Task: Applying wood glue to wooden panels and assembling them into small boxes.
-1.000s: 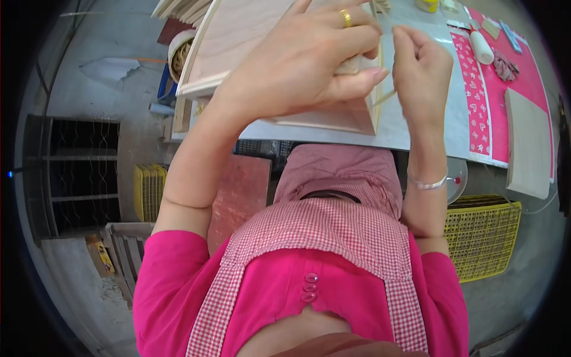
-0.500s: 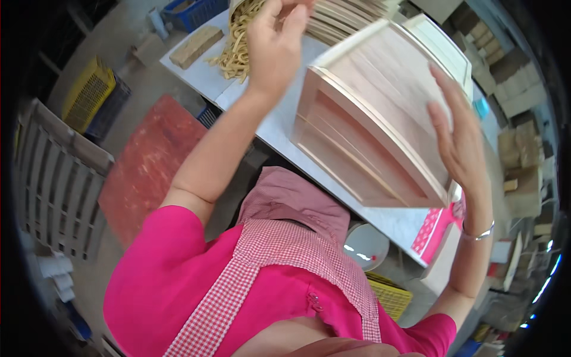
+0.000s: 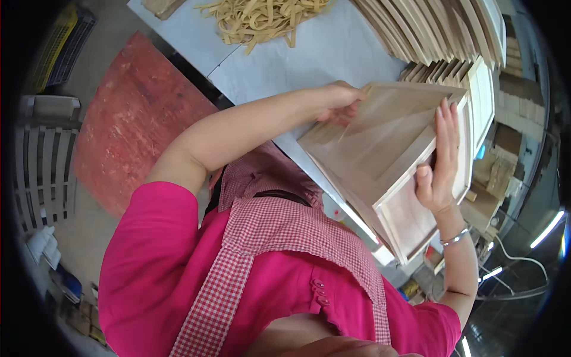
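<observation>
A pale wooden box (image 3: 389,134) with raised edges and recessed panels stands tilted between my hands at the table's edge. At its upper left corner, my left hand (image 3: 340,102) has curled, closed fingers against the wood. Whether a thin band is also in those fingers is hidden. My right hand (image 3: 441,157) lies along the box's right side, fingers stretched upward, palm against it, the thumb apart on the near panel. A loose heap of tan rubber bands (image 3: 262,21) lies on the white table (image 3: 279,65), beyond my left hand.
Stacked thin wooden panels (image 3: 428,27) stand at the far right of the table. A wooden block (image 3: 162,7) sits at its far left corner. To the left is a red worn board (image 3: 134,125), with a yellow crate (image 3: 56,50) and a grey slatted chair (image 3: 47,169) beyond.
My left hand has come down from above the rubber bands to the box's corner. My right hand, apart from the box before, now rests against its side. The box has turned, and my view has shifted.
</observation>
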